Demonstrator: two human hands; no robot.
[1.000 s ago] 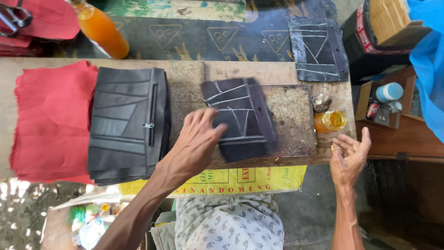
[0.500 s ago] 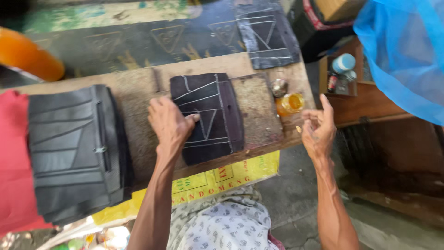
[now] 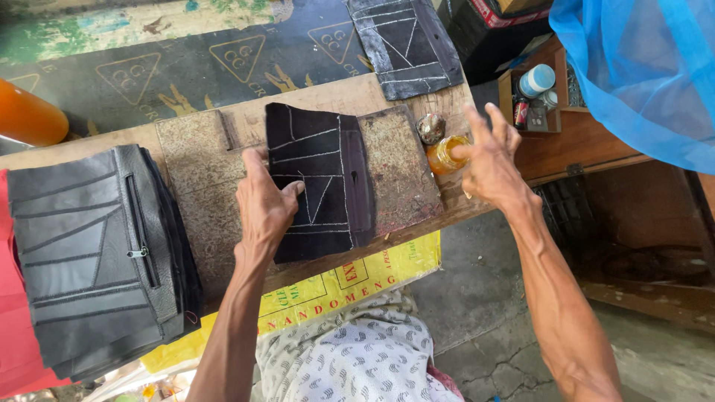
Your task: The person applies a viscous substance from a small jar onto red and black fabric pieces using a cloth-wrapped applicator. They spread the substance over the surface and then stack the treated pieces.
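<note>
1. Black leather panel [image 3: 322,182], chalk-lined, is lying on the worn board [image 3: 402,160] at the bench [image 3: 223,123] edge.
2. We are pressing our left hand [image 3: 262,208] flat on the panel's left side, fingers spread.
3. We are reaching our right hand [image 3: 488,160] toward the amber jar [image 3: 445,155], fingers wide, holding nothing.
4. A stack [image 3: 93,253] of grey pieces is sitting to the left.

The left hand [image 3: 264,205] presses flat on a black leather panel [image 3: 320,182] (chalk-lined) mid-workbench [image 3: 201,141]. The right hand [image 3: 491,160], fingers spread, touches a small amber jar [image 3: 445,154] near the workbench's right edge.
</note>
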